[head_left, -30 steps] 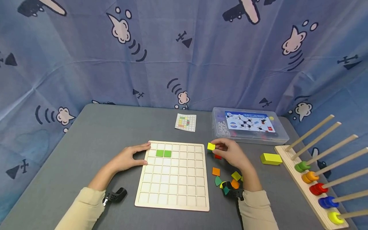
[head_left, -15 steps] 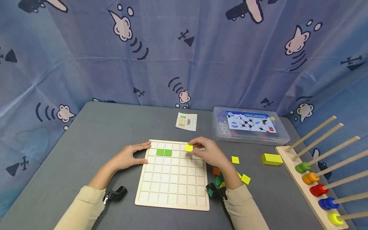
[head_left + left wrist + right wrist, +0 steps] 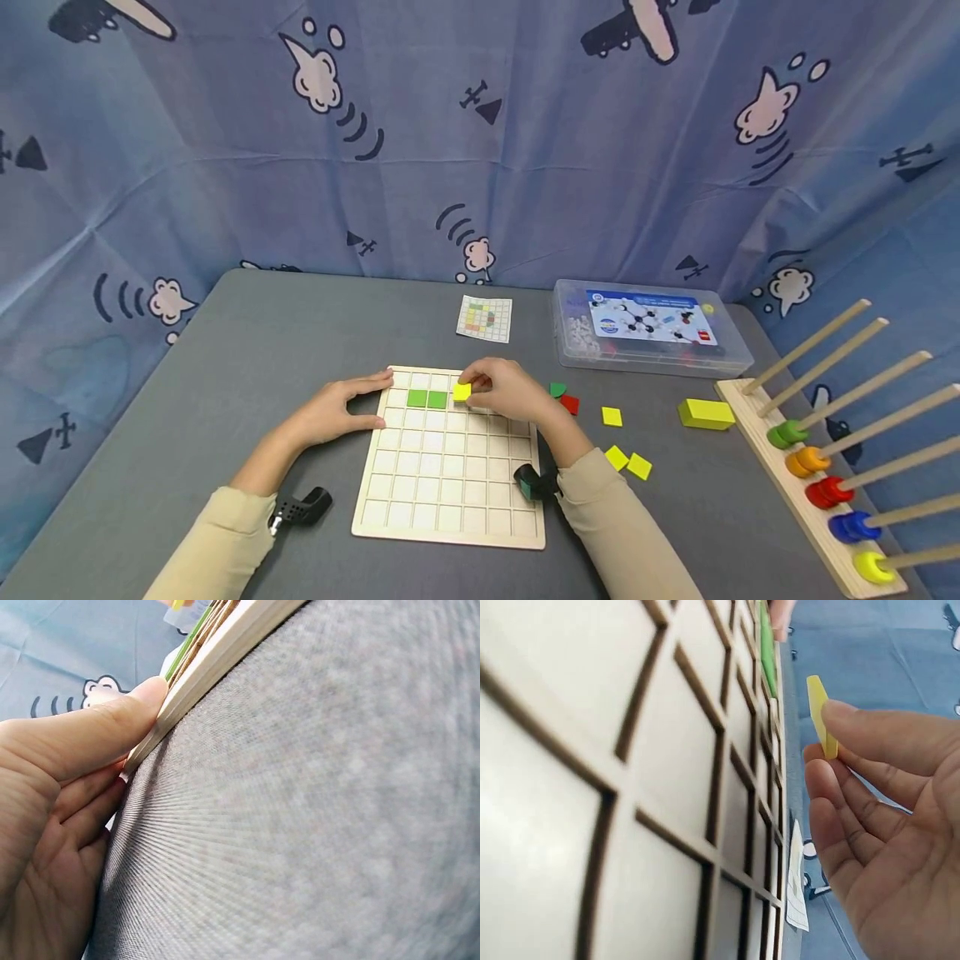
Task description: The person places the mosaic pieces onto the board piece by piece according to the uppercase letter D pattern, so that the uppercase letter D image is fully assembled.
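Observation:
A wooden grid board (image 3: 447, 467) lies on the grey table, with two green square tiles (image 3: 427, 399) side by side in its second row. My right hand (image 3: 506, 390) pinches a yellow square tile (image 3: 461, 392) between thumb and fingers, just right of the green pair. In the right wrist view this yellow tile (image 3: 821, 716) is held edge-on, raised above the board's surface. My left hand (image 3: 330, 410) touches the board's left edge, thumb and fingers spread apart and fairly straight. The left wrist view shows the left thumb (image 3: 112, 724) resting against the wooden side.
Loose yellow tiles (image 3: 611, 416), a red piece (image 3: 570, 405) and a green piece (image 3: 557, 389) lie right of the board. Behind stand a small pattern card (image 3: 484, 319) and a clear plastic box (image 3: 652, 329). A yellow block (image 3: 707, 414) and a peg rack (image 3: 810, 483) are farther right.
My right hand has carried the yellow tile left from beside the board to over its second row, near the green tiles. The left hand stays at the board's edge.

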`<state>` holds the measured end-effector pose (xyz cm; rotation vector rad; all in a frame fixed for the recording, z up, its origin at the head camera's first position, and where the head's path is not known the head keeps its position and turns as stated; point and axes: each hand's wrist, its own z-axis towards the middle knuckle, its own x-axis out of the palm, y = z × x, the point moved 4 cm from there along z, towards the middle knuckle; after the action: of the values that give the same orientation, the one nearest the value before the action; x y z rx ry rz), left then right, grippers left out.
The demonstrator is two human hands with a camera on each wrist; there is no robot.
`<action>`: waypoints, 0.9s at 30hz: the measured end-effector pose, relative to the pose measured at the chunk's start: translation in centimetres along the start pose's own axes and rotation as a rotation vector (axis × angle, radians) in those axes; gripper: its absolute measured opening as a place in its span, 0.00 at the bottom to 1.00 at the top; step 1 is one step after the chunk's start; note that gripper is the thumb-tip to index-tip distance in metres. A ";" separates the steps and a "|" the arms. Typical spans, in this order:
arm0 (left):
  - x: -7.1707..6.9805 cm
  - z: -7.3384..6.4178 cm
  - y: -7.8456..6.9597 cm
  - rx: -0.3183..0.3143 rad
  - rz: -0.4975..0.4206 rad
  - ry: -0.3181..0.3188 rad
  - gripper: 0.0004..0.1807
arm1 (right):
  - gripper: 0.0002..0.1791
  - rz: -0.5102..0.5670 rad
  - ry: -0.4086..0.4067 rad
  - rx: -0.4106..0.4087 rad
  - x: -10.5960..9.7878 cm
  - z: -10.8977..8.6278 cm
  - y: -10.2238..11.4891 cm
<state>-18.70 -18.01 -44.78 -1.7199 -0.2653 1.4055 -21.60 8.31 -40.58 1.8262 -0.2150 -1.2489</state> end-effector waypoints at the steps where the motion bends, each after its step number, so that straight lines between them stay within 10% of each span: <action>1: 0.0 0.0 0.0 -0.009 -0.004 0.003 0.38 | 0.15 -0.011 0.004 0.001 0.1 0.2 0.1; 27: 0.2 0.0 -0.1 -0.019 -0.036 0.007 0.38 | 0.14 -0.228 0.021 -0.010 1.6 1.0 0.6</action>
<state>-18.59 -17.87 -44.86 -1.7273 -0.3058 1.3742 -21.50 6.45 -41.26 1.8939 0.0123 -1.3829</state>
